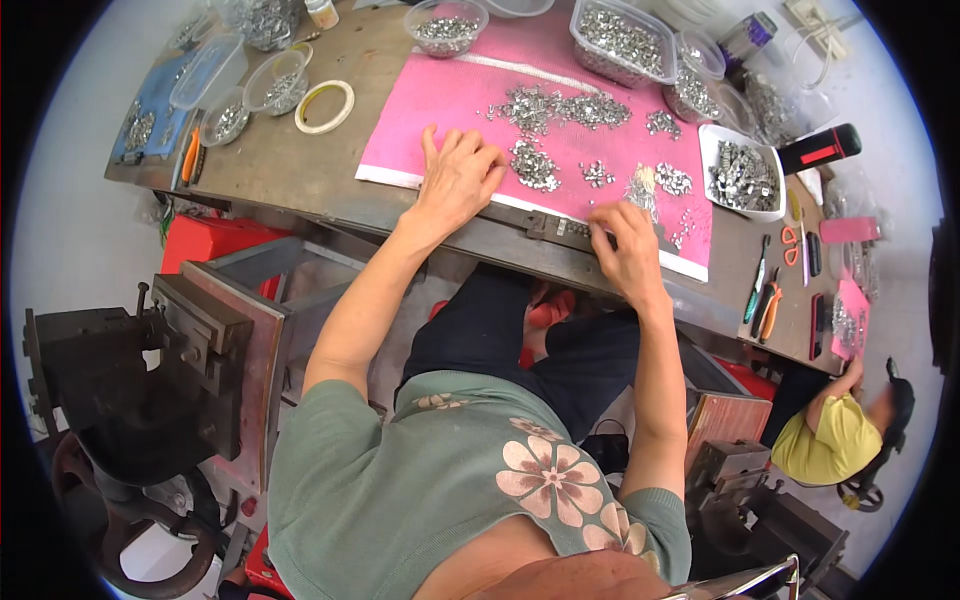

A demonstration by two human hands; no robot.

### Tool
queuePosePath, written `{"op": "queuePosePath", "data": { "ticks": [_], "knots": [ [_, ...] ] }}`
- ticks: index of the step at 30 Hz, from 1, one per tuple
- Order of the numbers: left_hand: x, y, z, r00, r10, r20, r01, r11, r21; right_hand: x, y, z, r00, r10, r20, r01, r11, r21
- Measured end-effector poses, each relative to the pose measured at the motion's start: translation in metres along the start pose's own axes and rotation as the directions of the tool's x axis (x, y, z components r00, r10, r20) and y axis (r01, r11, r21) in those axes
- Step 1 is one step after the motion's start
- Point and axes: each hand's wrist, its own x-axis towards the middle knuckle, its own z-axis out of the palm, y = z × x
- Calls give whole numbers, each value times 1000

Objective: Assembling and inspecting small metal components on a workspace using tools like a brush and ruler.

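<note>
My left hand (460, 180) rests over the front edge of the pink mat (410, 120), its little finger stretched out and its thumb and forefinger bent together. Whatever lies between those fingertips is hidden or too small to make out. Between my hands, along the table's front edge, lies a narrow metal fixture (545, 226) with a row of small metal pieces in it. Curled at the right end of this fixture is my right hand (630, 250), its fingertips closed on something too small to name. Loose piles of small shiny metal parts (535, 166) lie just beyond both hands.
Tubs of metal parts (622, 45) stand at the back, with a white tray (715, 160) of parts at the right. Tape (325, 106) lies left; pliers (770, 312) and scissors (790, 246) lie right. Black presses (130, 370) flank my legs. A person in yellow (830, 440) sits at far right.
</note>
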Motion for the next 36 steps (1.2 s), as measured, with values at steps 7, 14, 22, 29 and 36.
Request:
{"op": "queuePosePath", "data": {
  "ticks": [7,14,22,29,36],
  "knots": [
    [0,0,2,1000,10,1,-10,1000,17,51,19,48,995,64,-75,-68,996,-50],
    [0,7,4,1000,12,1,-12,1000,17,58,26,63,999,43,-21,-46,983,-176],
    [-7,75,22,976,217,-12,-212,938,-275,14,26,3,975,220,-26,-212,962,173],
    [-6,92,39,955,296,-26,-291,916,-276,-26,7,-2,992,113,-52,-107,988,111],
    [-13,89,32,973,224,-57,-231,922,-311,-33,0,0,995,-82,-53,72,983,-168]
  ]
}}
